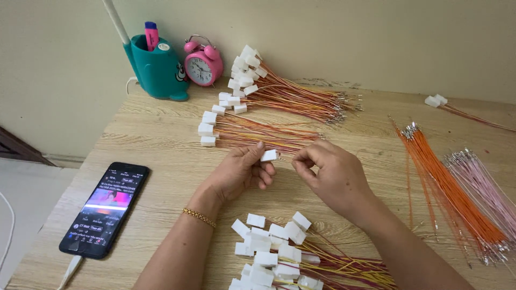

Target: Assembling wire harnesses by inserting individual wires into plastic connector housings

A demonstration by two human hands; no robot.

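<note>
My left hand point(242, 172) pinches a small white plastic connector point(269, 156) between thumb and forefinger over the wooden table point(156, 134). Just to its right, my right hand point(333, 174) has its fingertips closed close to the connector's end; a thin wire may be in them, too fine to tell. Beyond the hands lie bundles of red and yellow wires with white connectors point(242, 115). A second heap of such wired connectors point(274, 252) lies near my forearms.
Loose orange wires point(446, 188) and pink wires point(484, 182) with metal tips lie at the right. A black phone point(105, 209) with a lit screen lies at the left. A pink alarm clock point(202, 62) and teal pen holder point(156, 67) stand by the wall.
</note>
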